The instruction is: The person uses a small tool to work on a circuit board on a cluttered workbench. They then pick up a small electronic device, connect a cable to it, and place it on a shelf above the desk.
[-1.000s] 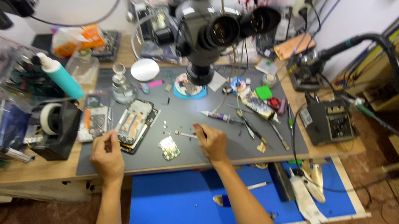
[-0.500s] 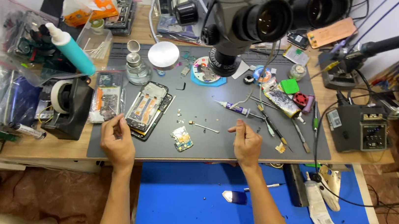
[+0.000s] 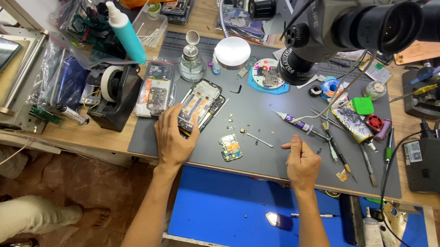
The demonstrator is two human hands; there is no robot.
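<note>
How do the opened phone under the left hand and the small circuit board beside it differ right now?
The opened phone is long, dark-framed and shows orange parts inside; the circuit board is small, squarish and green-blue. The left hand touches the phone's lower end, while the board lies free between the left hand and the right hand. The phone partly overlaps another part; the board lies alone. Both rest flat on the grey mat.
</note>
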